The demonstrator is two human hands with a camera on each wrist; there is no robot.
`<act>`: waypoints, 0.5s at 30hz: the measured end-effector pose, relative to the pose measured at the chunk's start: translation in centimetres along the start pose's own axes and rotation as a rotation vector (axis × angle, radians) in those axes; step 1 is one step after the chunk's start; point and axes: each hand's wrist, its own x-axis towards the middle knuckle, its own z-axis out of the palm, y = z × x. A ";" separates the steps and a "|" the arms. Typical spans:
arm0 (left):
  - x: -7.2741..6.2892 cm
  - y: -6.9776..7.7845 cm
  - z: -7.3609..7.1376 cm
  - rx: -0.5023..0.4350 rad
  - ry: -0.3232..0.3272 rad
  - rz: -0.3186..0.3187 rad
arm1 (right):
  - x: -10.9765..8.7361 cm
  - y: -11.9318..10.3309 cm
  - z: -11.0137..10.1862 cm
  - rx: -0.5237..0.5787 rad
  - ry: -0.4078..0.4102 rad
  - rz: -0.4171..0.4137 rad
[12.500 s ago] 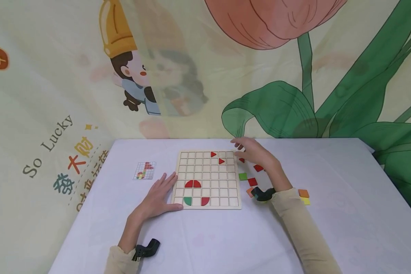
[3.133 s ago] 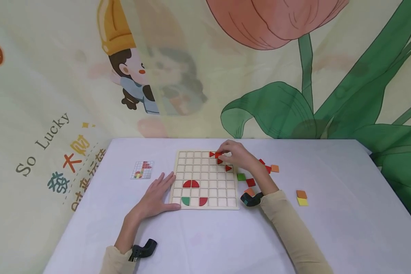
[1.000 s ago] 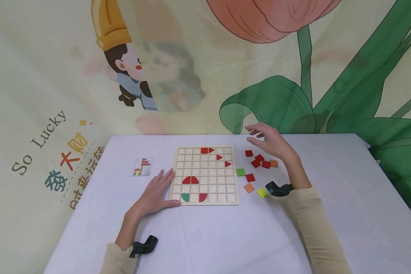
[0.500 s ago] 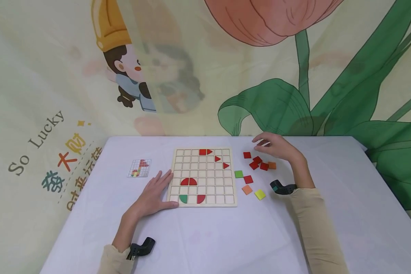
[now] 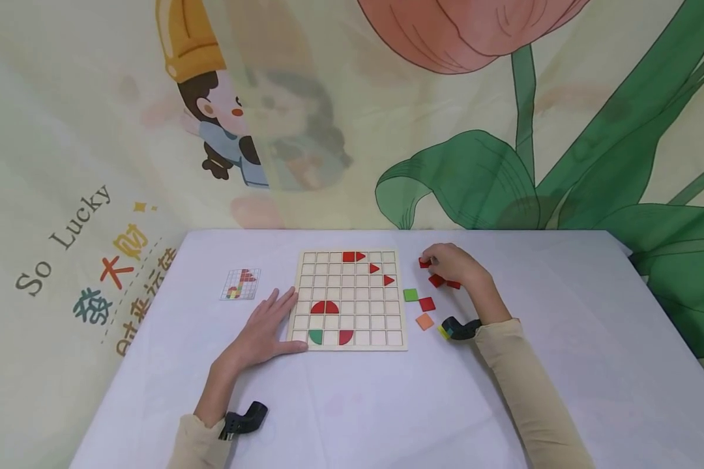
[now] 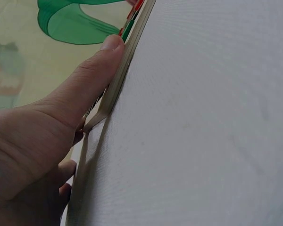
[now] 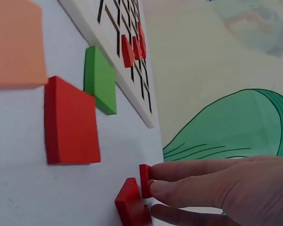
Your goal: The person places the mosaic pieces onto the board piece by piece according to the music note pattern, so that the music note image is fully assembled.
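My left hand [image 5: 264,333] lies with fingers spread at the left edge of a wooden grid board [image 5: 299,293]; its thumb [image 6: 92,77] rests on the front corner. My right hand [image 5: 454,266] is right of the board, thumb and forefinger pinching a loose red square tile [image 7: 145,181] that lies on the table. On the board sit a red square tile [image 5: 349,256], red triangles [image 5: 374,268], two red quarter-circles [image 5: 325,307] side by side, a green quarter-circle [image 5: 315,337] and another red quarter-circle [image 5: 345,337] in the front row.
A printed pattern card [image 5: 240,284] lies left of the board. Right of it are a green tile [image 5: 410,296], another red tile [image 7: 75,122], an orange tile [image 5: 425,321] and a yellow tile [image 5: 444,333], partly hidden by the wrist camera. More red tiles [image 5: 437,280] lie under my right hand.
A third triangle and a red square have been set on the board's far rows. My right hand has since left the board and come down onto the loose red tile. The left hand stays put.
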 end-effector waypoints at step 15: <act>-0.1 -0.1 -0.1 -0.001 0.019 0.016 | 0.6 -0.6 0.9 -0.150 0.117 -0.041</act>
